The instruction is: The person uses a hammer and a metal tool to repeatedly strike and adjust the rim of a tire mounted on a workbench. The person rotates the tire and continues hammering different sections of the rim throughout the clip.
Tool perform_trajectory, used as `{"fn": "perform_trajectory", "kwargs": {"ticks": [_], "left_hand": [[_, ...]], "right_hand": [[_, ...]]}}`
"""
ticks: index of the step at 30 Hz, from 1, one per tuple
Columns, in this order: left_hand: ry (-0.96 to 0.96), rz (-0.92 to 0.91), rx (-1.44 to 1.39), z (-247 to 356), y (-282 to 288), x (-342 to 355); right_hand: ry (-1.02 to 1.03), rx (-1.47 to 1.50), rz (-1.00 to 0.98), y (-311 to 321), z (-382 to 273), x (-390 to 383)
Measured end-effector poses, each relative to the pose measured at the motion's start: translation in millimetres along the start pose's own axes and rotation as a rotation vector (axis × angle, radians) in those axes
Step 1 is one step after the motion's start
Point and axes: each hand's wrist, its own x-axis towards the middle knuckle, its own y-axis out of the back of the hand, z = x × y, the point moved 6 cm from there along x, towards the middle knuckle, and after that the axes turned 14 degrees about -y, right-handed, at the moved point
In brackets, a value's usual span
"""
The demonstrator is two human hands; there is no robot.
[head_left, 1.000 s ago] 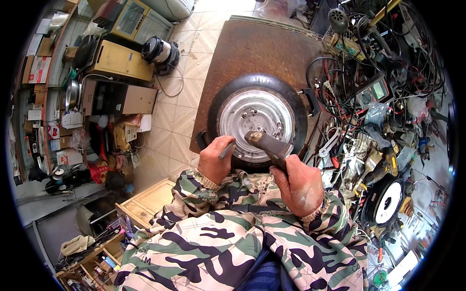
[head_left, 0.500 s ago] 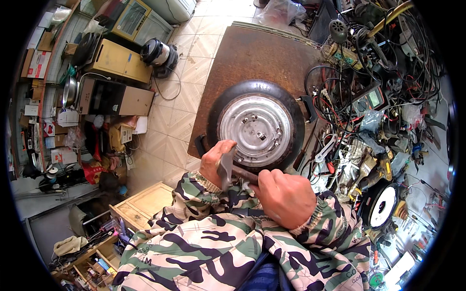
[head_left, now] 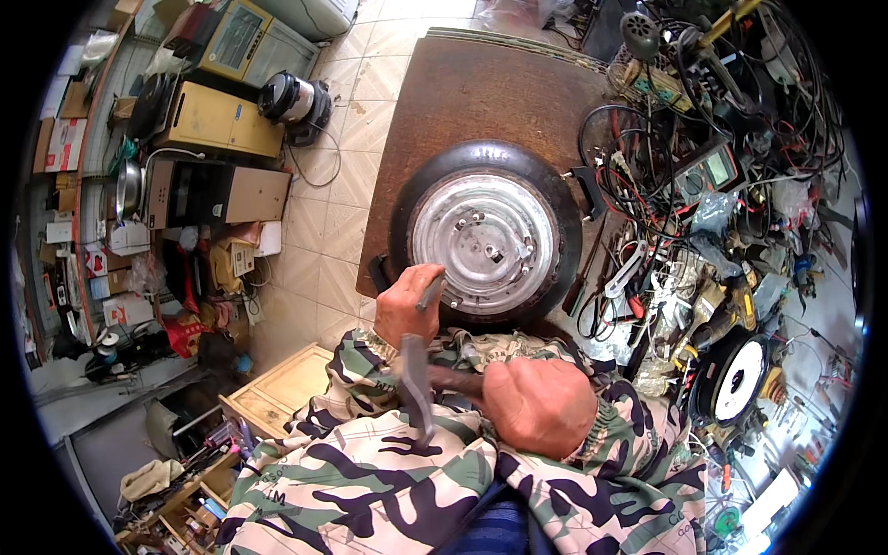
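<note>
Evidently mid-job: the wheel (head_left: 495, 231) lies flat on the bench (head_left: 481, 92), hub cover seemingly unopened. Left hand (head_left: 407, 305) fingers pinch a chisel (head_left: 431, 292) at the wheel's near rim; right hand (head_left: 539, 404) grips a raised hammer (head_left: 416, 379).

One wheel with tyre (head_left: 495, 231) lies on one brown workbench (head_left: 481, 92); two hands, left (head_left: 407, 310) and right (head_left: 541, 402), hold one punch (head_left: 431, 292) and one hammer (head_left: 416, 384)

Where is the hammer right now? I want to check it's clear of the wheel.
In the head view the hammer is in the right hand, low at centre above the camouflage jacket, drawn back from the wheel; the left hand rests at the tyre's near edge.
</note>
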Motion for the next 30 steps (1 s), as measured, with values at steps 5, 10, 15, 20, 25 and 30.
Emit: {"fn": "perform_trajectory", "kwargs": {"ticks": [5,10,15,20,25,30], "left_hand": [[0.004,0.01,-0.067,-2.3,4.1,-1.8],[-0.02,0.024,-0.093,-4.7,4.2,-0.5],[-0.063,0.028,-0.039,-2.2,2.7,-2.4],[-0.059,-0.002,-0.006,1.5,0.0,0.2],[-0.03,-0.029,0.065,3.2,-5.6,0.0],[-0.093,0.012,0.061,3.2,-2.6,-1.4]], "right_hand": [[0.142,0.146,0.243,17.0,-18.5,10.2],[0.085,0.127,0.049,1.7,-5.7,12.8],[0.077,0.128,0.011,-0.3,-0.6,14.2],[0.078,0.113,0.006,-5.7,3.0,15.1],[0.059,0.085,-0.002,-5.7,7.4,13.6],[-0.057,-0.009,-0.025,-16.5,19.1,11.8]]}}
